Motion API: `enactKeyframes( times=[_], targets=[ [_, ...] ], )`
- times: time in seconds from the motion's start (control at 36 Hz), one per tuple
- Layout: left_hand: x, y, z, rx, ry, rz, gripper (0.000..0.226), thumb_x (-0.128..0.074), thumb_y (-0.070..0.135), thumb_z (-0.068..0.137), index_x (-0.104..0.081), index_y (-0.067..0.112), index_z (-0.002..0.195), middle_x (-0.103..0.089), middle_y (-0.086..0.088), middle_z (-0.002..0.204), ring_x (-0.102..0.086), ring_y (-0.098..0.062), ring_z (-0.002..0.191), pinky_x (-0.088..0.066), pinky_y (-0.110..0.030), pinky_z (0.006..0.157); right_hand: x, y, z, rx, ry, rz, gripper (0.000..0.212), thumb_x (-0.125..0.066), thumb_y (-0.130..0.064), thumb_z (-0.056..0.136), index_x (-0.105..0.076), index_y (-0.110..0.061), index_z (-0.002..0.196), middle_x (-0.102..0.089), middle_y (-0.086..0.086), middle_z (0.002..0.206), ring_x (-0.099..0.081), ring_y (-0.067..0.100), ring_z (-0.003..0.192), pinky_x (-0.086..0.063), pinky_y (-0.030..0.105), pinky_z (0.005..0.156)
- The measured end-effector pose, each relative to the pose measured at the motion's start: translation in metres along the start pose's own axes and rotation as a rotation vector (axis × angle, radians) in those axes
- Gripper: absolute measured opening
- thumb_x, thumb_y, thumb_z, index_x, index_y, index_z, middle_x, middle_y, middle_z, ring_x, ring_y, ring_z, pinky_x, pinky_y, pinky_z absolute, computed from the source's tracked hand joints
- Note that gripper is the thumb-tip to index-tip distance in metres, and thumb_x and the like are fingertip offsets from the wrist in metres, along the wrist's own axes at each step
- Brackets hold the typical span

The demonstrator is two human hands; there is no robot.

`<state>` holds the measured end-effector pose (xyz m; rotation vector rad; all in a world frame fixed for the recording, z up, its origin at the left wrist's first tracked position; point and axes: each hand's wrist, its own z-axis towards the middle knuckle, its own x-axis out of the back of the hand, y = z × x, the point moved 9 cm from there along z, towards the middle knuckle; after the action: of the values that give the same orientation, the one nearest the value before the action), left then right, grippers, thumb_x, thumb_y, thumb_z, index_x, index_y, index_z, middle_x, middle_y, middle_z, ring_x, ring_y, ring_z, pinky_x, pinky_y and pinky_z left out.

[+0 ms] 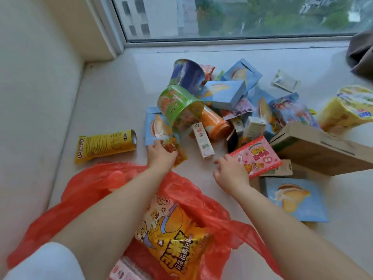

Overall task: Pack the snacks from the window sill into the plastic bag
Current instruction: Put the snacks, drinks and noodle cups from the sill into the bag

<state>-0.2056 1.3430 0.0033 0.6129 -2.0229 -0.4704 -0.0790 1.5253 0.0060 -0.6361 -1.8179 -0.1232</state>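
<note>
korean-lettered popcorn bag (171, 235) inside red plastic bag (84, 190)

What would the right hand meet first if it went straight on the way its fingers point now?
Probably the pink snack packet: the right hand is open, its fingers reaching up and right to the packet's near edge, and may already touch it.
</note>
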Motion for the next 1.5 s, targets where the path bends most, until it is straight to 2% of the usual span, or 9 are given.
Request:
enactKeyframes(
  times=[0.17, 0.36, 0.58, 0.78, 0.89, 1.03, 1.17, 1.31, 1.5],
  targets=[
    [-0.027, -0.021, 0.017, 0.246, 0.104, -0.231, 0.085, -0.074, 0.027, 0.079, -0.021, 0.015, 0.144, -0.026, -0.017, 0.142, -0.044, -0.035, 0.123, -0.039, -0.039, 0.100, -0.001, -0.002, 0.042, 0.040, 0.081, 0.080, 0.044, -0.049, -0.029, 0.091, -0.045, -0.013, 0.131, -0.047, 0.008, 0.125, -0.046, 0.026, 0.112, -0.044, 0.037, 0.085],
    [-0.035, -0.035, 0.032, 0.252, 0.243, -0.287, 0.057, -0.071, 0.022, 0.080, -0.033, 0.012, 0.122, -0.054, -0.013, 0.122, -0.058, -0.032, 0.107, -0.044, -0.039, 0.088, -0.019, -0.009, 0.076, -0.131, 0.050, 0.214, 0.057, -0.058, -0.044, 0.086, -0.040, -0.011, 0.129, -0.047, 0.009, 0.122, -0.048, 0.028, 0.113, -0.045, 0.041, 0.084],
    [-0.043, -0.048, 0.040, 0.308, 0.163, -0.292, 0.036, -0.066, 0.024, 0.083, -0.049, 0.014, 0.113, -0.061, -0.011, 0.114, -0.057, -0.033, 0.105, -0.042, -0.031, 0.081, -0.035, -0.008, 0.079, -0.319, 0.094, 0.253, 0.052, -0.062, -0.030, 0.083, -0.039, -0.004, 0.121, -0.048, 0.016, 0.126, -0.045, 0.033, 0.116, -0.042, 0.040, 0.089],
    [-0.028, -0.041, 0.044, 0.168, 0.047, -0.291, 0.026, -0.066, 0.033, 0.085, -0.065, 0.019, 0.107, -0.067, -0.005, 0.107, -0.059, -0.027, 0.105, -0.045, -0.030, 0.086, -0.048, -0.023, 0.066, -0.237, -0.090, 0.086, 0.055, -0.066, -0.027, 0.080, -0.041, -0.009, 0.125, -0.046, 0.013, 0.126, -0.043, 0.031, 0.118, -0.041, 0.038, 0.092],
    [0.000, -0.026, 0.050, 0.002, 0.052, -0.187, 0.023, -0.059, 0.032, 0.090, -0.065, 0.017, 0.106, -0.066, -0.005, 0.101, -0.060, -0.026, 0.099, -0.043, -0.028, 0.077, -0.044, -0.042, 0.064, -0.096, -0.060, -0.111, 0.049, -0.062, -0.026, 0.081, -0.045, -0.014, 0.125, -0.040, 0.009, 0.129, -0.037, 0.028, 0.121, -0.037, 0.037, 0.093],
    [0.011, -0.006, 0.061, -0.267, 0.055, 0.215, 0.033, -0.051, 0.036, 0.094, -0.063, 0.012, 0.114, -0.055, -0.005, 0.121, -0.052, -0.027, 0.111, -0.041, -0.033, 0.083, -0.034, -0.059, 0.078, 0.119, 0.035, -0.212, 0.051, -0.063, -0.034, 0.078, -0.051, -0.019, 0.125, -0.013, 0.013, 0.155, -0.010, 0.031, 0.143, -0.021, 0.040, 0.111],
    [-0.011, -0.005, 0.069, -0.367, -0.042, 0.405, 0.040, -0.048, 0.033, 0.096, -0.053, 0.014, 0.132, -0.037, 0.006, 0.148, -0.035, -0.018, 0.135, -0.036, -0.037, 0.103, -0.047, -0.053, 0.101, 0.127, -0.219, -0.083, 0.062, -0.067, -0.041, 0.073, -0.046, -0.031, 0.130, 0.002, 0.010, 0.158, -0.003, 0.032, 0.144, -0.021, 0.044, 0.114],
    [-0.015, -0.007, 0.071, -0.376, -0.041, 0.440, 0.040, -0.045, 0.029, 0.098, -0.051, 0.011, 0.133, -0.035, 0.006, 0.149, -0.035, -0.019, 0.135, -0.036, -0.040, 0.104, -0.051, -0.052, 0.105, 0.070, -0.260, -0.074, 0.065, -0.067, -0.041, 0.072, -0.044, -0.033, 0.133, -0.010, 0.012, 0.154, -0.016, 0.039, 0.135, -0.030, 0.044, 0.108],
    [-0.009, -0.004, 0.067, -0.342, -0.067, 0.387, 0.045, -0.044, 0.032, 0.098, -0.046, 0.012, 0.137, -0.038, 0.000, 0.148, -0.045, -0.029, 0.126, -0.038, -0.037, 0.098, -0.056, -0.056, 0.069, -0.065, -0.045, -0.020, 0.053, -0.060, -0.030, 0.078, -0.047, -0.020, 0.129, -0.046, 0.013, 0.124, -0.044, 0.033, 0.114, -0.037, 0.039, 0.094]
  ],
)
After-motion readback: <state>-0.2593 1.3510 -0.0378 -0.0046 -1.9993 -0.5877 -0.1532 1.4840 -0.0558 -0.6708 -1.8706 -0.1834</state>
